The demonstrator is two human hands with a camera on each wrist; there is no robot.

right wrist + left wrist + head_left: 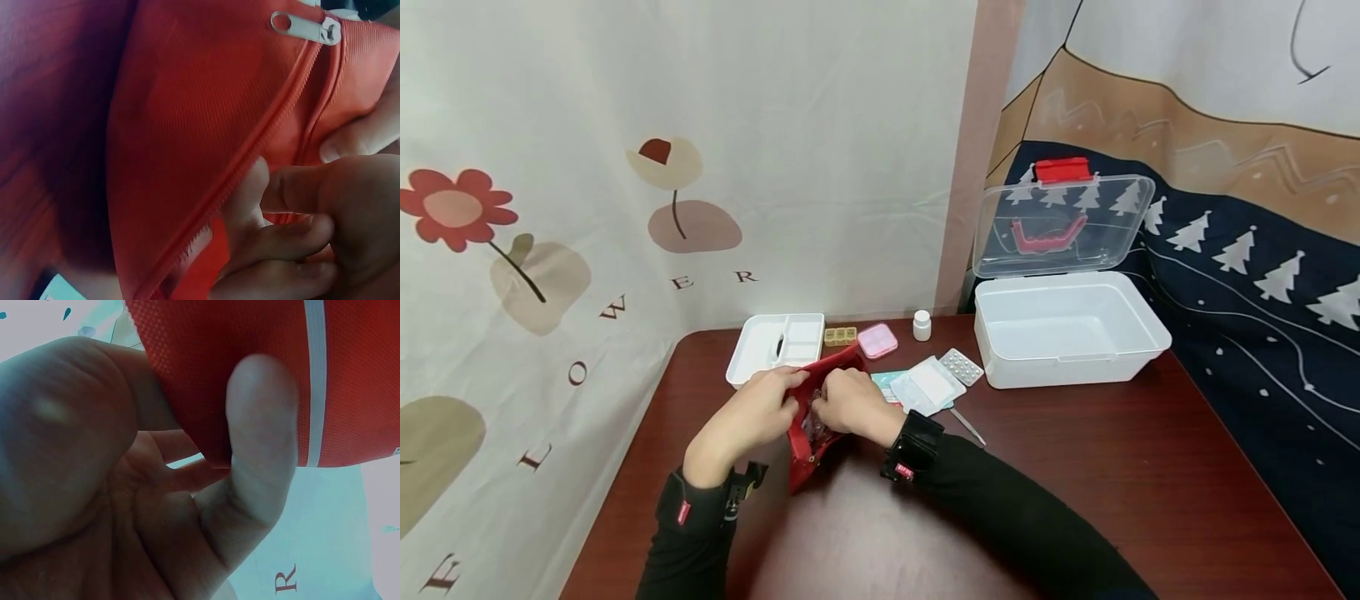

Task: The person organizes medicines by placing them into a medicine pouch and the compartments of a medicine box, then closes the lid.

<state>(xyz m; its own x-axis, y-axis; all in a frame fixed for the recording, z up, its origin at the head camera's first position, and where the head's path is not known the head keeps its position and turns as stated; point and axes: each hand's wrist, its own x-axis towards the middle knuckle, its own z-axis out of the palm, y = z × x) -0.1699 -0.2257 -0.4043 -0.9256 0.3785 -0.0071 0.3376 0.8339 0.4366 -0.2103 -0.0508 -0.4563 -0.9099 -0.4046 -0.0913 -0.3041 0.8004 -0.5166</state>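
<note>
The red zippered pouch (803,468) sat above the counter (1037,483) between the two hands, its open mouth running away from the person and slanting rightward at the far end. The left hand (762,408) had its grip on the left side, thumb against one face and fingers behind. The right hand (856,404) was nearer the contents: its bent fingers reached into the mouth, just beside some clear plastic (815,428) lying leftward and closer to the person. Whether that right grip held anything, I could not tell.
</note>
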